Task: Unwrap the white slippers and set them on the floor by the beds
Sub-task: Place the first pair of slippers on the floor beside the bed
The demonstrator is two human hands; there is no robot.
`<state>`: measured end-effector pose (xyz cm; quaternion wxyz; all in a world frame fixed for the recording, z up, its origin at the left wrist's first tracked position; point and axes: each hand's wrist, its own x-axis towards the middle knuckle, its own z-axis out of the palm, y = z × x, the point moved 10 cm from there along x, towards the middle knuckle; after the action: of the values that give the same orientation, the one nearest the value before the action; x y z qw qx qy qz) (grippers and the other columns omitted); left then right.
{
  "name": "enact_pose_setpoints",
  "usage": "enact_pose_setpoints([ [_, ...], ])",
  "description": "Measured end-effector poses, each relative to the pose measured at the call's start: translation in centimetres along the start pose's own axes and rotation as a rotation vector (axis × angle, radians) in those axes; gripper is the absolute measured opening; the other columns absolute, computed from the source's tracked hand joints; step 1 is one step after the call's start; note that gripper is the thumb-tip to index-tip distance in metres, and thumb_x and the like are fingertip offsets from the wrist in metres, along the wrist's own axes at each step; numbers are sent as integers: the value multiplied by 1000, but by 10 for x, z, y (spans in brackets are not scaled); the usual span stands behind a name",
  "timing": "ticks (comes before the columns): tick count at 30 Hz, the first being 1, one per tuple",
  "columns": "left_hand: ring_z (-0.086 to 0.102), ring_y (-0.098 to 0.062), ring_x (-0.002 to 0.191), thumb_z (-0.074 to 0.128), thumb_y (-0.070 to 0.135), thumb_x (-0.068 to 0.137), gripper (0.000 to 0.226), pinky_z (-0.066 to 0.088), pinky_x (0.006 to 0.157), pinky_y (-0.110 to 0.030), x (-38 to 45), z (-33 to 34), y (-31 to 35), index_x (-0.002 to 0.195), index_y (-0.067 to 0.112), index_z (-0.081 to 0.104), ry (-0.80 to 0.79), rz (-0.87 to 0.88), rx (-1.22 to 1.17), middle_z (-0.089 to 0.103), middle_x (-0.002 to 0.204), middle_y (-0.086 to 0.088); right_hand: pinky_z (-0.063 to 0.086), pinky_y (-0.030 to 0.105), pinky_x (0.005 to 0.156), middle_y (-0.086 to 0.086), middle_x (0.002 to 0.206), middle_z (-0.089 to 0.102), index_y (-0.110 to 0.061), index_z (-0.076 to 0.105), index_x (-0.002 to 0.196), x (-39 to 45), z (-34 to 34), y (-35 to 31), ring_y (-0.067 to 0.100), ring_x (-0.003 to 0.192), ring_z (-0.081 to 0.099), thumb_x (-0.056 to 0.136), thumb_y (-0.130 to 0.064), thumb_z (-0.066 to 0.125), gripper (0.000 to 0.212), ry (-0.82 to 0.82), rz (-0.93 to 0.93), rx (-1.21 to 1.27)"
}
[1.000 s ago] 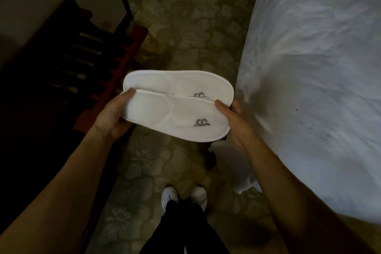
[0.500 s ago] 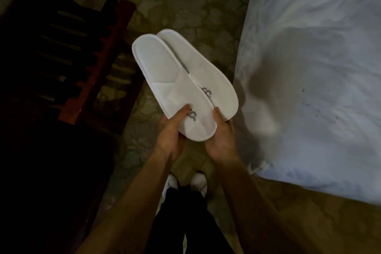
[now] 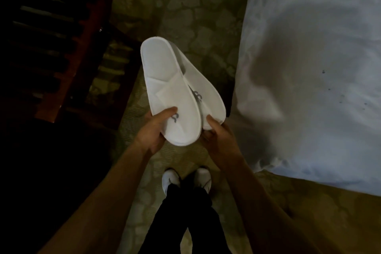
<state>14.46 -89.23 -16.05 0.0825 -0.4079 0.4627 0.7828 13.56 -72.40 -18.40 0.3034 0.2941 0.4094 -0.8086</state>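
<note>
Turned toe-first toward the person, two slippers (image 3: 165,93), seemingly overlapping, gripped by both hands (image 3: 181,132).

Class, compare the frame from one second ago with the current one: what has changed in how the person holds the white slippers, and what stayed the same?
The white slippers were turned from lying crosswise to pointing away from the person, one overlapping the other. The left hand shifted from the heel end to the toe end, next to the right hand. Both hands still grip them in the air above the carpet, beside the bed.
</note>
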Motion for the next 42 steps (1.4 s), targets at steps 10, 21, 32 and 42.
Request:
enact_pose_setpoints([
  [10, 67, -25, 106, 66, 3, 86, 35, 55, 88, -38, 49, -39, -33, 120, 12, 64, -11, 41, 153, 70, 118, -11, 59, 44, 80, 11, 129, 63, -16, 56, 132, 49, -52, 49, 32, 112, 65, 88, -26, 66, 46, 119, 20, -42],
  [21, 71, -21, 101, 79, 21, 77, 43, 58, 85, -41, 151, -107, -94, 118, 20, 68, 38, 31, 165, 76, 107, 0, 62, 40, 71, 8, 124, 62, -20, 55, 122, 112, -109, 123, 28, 108, 63, 92, -14, 62, 31, 322, -126, 33],
  [32, 69, -20, 99, 66, 9, 87, 41, 59, 77, -34, 282, -132, -203, 127, 17, 61, -53, 13, 208, 72, 114, -5, 48, 58, 99, 10, 136, 56, -19, 46, 142, 228, -204, 191, 33, 120, 57, 92, -15, 62, 53, 380, -137, -65],
  [42, 70, -19, 104, 71, 16, 86, 41, 58, 77, -30, 384, -117, -279, 126, 23, 61, -155, -1, 210, 74, 114, -1, 56, 45, 81, 4, 137, 52, -30, 42, 145, 326, -268, 221, 27, 115, 55, 92, -24, 64, 58, 396, -124, -30],
])
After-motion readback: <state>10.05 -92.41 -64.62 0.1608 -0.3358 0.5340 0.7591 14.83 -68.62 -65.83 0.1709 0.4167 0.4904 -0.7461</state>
